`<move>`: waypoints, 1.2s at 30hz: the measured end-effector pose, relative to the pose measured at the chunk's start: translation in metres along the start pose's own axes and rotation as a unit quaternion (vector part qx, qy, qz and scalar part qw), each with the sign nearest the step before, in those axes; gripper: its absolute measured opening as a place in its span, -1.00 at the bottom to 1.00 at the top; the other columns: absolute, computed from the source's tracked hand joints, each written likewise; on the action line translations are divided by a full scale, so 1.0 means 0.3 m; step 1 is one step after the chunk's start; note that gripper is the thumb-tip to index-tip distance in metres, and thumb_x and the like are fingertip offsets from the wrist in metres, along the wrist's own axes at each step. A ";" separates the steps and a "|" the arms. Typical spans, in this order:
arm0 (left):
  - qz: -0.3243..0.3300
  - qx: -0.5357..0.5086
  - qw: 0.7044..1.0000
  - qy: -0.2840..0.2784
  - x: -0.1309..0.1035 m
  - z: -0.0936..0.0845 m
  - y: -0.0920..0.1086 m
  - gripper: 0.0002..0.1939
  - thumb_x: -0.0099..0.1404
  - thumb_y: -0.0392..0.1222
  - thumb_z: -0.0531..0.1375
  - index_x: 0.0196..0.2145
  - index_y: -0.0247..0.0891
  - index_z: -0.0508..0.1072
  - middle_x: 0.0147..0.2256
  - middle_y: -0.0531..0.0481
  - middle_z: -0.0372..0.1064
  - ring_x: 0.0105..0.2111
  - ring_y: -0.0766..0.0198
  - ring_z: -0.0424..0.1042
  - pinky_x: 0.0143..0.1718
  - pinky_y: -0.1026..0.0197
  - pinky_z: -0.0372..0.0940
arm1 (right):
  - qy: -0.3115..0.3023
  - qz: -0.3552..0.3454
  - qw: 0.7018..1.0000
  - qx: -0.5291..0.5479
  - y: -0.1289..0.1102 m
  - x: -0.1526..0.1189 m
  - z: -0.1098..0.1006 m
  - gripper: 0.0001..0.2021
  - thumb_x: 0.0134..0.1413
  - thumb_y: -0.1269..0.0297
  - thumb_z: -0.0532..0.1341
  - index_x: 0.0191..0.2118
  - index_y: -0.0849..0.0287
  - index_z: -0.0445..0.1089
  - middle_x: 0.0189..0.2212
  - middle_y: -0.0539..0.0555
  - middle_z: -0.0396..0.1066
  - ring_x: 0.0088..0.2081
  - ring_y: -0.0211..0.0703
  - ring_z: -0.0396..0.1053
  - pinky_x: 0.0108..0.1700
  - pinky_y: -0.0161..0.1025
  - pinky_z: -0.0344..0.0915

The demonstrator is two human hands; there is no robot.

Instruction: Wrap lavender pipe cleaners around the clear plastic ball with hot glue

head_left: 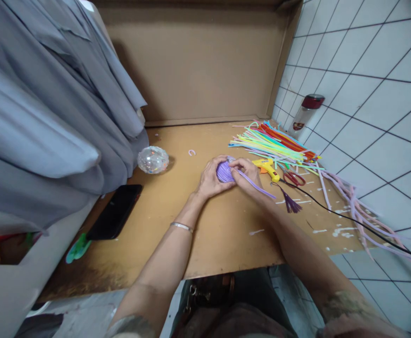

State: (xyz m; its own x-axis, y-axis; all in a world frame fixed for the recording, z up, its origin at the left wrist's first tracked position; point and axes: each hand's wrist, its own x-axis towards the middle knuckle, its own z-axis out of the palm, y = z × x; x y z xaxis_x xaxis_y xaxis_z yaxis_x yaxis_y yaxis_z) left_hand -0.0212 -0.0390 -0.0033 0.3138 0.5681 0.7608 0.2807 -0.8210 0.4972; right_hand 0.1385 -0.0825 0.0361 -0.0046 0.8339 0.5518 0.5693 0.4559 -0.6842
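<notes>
Over the tan counter (226, 234), the left hand (209, 180) cups a purple ball (224, 172), presumably steadying it; the right hand (247, 171), fingers narrowed, holds a purple pipe cleaner (258, 186).

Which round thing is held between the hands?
The purple round thing, between the left hand and right hand; the clear round thing sits apart on the table, farther left.

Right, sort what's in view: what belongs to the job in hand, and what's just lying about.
In the job:
purple ball in the left hand
purple strand at the right hand
likely also coloured strips, glue gun, scissors

Probably just lying about:
black phone
red-lidded bottle
green object
clear ball and tassel: can't tell
</notes>
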 end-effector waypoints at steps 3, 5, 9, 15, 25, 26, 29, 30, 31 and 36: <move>-0.018 -0.010 1.000 -0.001 -0.002 0.004 -0.001 -0.24 0.03 0.10 0.44 0.09 -0.18 0.26 0.14 -0.25 0.37 0.17 -0.02 0.40 0.21 -0.09 0.30 | 0.004 0.003 1.000 0.000 0.002 0.003 0.002 -0.83 0.02 0.35 0.15 -0.28 0.10 0.47 -0.28 0.08 0.50 -0.16 -0.03 0.39 -0.07 -0.08 0.34; -0.023 -0.014 1.000 -0.005 -0.002 0.006 -0.003 -0.26 0.03 0.07 0.45 0.07 -0.17 0.27 0.14 -0.25 0.37 0.18 -0.03 0.40 0.21 -0.09 0.29 | 0.008 0.005 1.000 0.000 0.004 0.004 0.006 -0.83 0.00 0.34 0.16 -0.29 0.09 0.47 -0.29 0.08 0.50 -0.17 -0.03 0.39 -0.08 -0.07 0.34; -0.006 -0.029 1.000 -0.001 0.000 0.005 -0.011 -0.29 0.03 0.05 0.45 0.06 -0.15 0.29 0.13 -0.24 0.37 0.19 -0.06 0.39 0.23 -0.14 0.27 | 0.011 0.002 1.000 0.003 0.004 0.004 0.010 -0.84 -0.02 0.35 0.17 -0.30 0.09 0.47 -0.29 0.07 0.50 -0.17 -0.02 0.39 -0.08 -0.07 0.34; -0.009 -0.026 1.000 -0.011 0.004 -0.002 -0.007 -0.28 0.02 0.06 0.45 0.08 -0.12 0.30 0.14 -0.23 0.36 0.19 -0.11 0.38 0.22 -0.22 0.28 | 0.016 -0.001 1.000 0.010 0.005 0.003 0.009 -0.83 -0.05 0.35 0.17 -0.31 0.07 0.48 -0.32 0.06 0.49 -0.19 -0.01 0.39 -0.09 -0.06 0.35; -0.033 0.021 0.999 0.022 0.000 0.028 0.010 -0.27 -0.04 0.00 0.48 0.05 -0.14 0.31 0.13 -0.22 0.39 0.13 -0.13 0.42 0.14 -0.21 0.35 | 0.044 0.012 0.998 0.054 0.025 0.006 0.008 -0.83 -0.10 0.30 0.18 -0.33 0.07 0.46 -0.35 0.03 0.46 -0.25 -0.07 0.38 -0.10 -0.06 0.35; -0.042 0.015 0.999 0.030 -0.001 0.032 0.009 -0.29 -0.03 -0.04 0.47 0.04 -0.15 0.31 0.13 -0.22 0.38 0.12 -0.11 0.42 0.14 -0.20 0.35 | 0.038 0.010 0.997 0.066 0.023 0.007 0.006 -0.82 -0.10 0.29 0.19 -0.30 0.08 0.47 -0.35 0.03 0.46 -0.25 -0.07 0.38 -0.09 -0.06 0.36; -0.076 -0.036 0.995 0.047 -0.001 0.036 0.003 -0.30 -0.05 -0.08 0.47 0.03 -0.15 0.31 0.13 -0.20 0.36 0.13 -0.07 0.42 0.18 -0.17 0.32 | 0.018 0.008 0.993 0.120 0.017 0.011 0.003 -0.73 -0.08 0.26 0.22 -0.18 0.08 0.47 -0.35 0.01 0.46 -0.27 -0.11 0.40 -0.05 -0.06 0.37; -0.086 -0.062 0.993 0.051 0.000 0.034 0.000 -0.29 -0.06 -0.08 0.47 0.02 -0.15 0.31 0.13 -0.19 0.35 0.13 -0.05 0.42 0.19 -0.16 0.31 | 0.014 0.009 0.990 0.137 0.014 0.012 0.004 -0.69 -0.08 0.27 0.23 -0.13 0.09 0.46 -0.36 0.00 0.47 -0.27 -0.12 0.41 -0.05 -0.07 0.38; -0.097 -0.089 0.990 0.054 0.002 0.030 -0.003 -0.28 -0.08 -0.08 0.48 0.01 -0.14 0.31 0.13 -0.18 0.35 0.13 -0.04 0.42 0.20 -0.16 0.31 | 0.012 0.009 0.989 0.149 0.011 0.012 0.005 -0.67 -0.08 0.28 0.23 -0.10 0.09 0.45 -0.35 0.00 0.48 -0.26 -0.13 0.42 -0.05 -0.09 0.39; -0.166 -0.181 0.968 0.050 0.016 -0.003 -0.027 -0.22 -0.18 -0.09 0.54 -0.03 -0.11 0.29 0.09 -0.14 0.37 0.10 0.00 0.44 0.20 -0.15 0.30 | 0.018 -0.002 0.989 0.146 0.000 0.008 0.012 -0.65 -0.11 0.32 0.25 -0.10 0.09 0.46 -0.24 0.05 0.54 -0.19 -0.10 0.46 -0.05 -0.10 0.40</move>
State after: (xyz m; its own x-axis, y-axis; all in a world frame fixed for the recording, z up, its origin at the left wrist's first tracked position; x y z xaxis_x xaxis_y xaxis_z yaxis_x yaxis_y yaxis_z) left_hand -0.0227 -0.0298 -0.0033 0.1657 0.8108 0.5614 0.0093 -0.5705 0.8213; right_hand 0.1357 -0.0793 0.0359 0.0257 0.8233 0.5671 0.3068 0.5334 -0.7883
